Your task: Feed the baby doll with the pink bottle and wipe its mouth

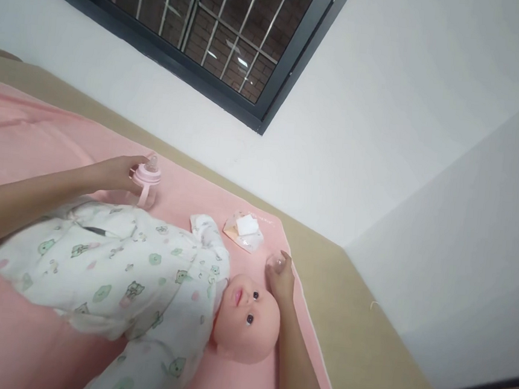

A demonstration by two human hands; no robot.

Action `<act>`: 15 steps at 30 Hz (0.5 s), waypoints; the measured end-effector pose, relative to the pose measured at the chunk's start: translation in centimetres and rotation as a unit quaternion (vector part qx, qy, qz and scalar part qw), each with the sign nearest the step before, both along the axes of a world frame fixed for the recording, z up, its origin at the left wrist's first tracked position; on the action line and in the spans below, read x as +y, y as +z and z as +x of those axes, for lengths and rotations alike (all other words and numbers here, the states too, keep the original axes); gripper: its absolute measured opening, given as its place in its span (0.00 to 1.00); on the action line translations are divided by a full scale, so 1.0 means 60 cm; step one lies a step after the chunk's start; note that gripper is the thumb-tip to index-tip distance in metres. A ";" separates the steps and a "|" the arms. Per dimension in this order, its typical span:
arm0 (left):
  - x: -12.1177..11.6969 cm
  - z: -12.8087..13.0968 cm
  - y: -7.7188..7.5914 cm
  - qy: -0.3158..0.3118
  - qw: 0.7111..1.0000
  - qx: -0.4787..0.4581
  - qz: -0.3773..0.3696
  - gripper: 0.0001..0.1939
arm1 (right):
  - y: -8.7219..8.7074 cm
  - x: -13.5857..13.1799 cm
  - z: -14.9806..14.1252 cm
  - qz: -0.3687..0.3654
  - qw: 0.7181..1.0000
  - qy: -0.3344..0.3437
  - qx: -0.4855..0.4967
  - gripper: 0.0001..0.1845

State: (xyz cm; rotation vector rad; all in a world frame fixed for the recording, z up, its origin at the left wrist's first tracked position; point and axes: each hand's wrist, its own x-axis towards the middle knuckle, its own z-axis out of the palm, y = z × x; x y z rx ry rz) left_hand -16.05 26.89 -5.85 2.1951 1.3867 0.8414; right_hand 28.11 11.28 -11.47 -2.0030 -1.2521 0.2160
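Beyond the doll [151, 294]: a pink baby bottle [146, 175] is held teat-up by the left hand [122, 173], the grip closed about its collar.
Past the doll's head: a small clear cover [276, 261] appears to be held in the narrow grip of the right hand [283, 279], near the edge of the pink sheet [10, 342].
Teat: bared [152, 163]; the cover can be judged already off the bottle.
Cover: not yet set down.
Bottle and doll's mouth: well apart; no feeding is seen.
Wrapper [233, 231]: laid between the hands, a white square [248, 225] on it; whether anything there is finished cannot be told.
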 end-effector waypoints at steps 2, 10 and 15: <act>0.007 -0.003 -0.008 -0.004 1.000 0.017 0.003 0.28 | -0.001 0.000 -0.004 -0.011 1.000 0.013 -0.009 0.36; 0.007 0.001 -0.017 0.042 0.995 0.083 0.030 0.31 | -0.022 0.007 0.000 0.025 1.000 0.017 -0.001 0.42; 0.012 -0.009 -0.037 0.010 0.996 0.051 0.066 0.31 | -0.033 0.009 0.004 0.046 0.999 0.020 -0.005 0.42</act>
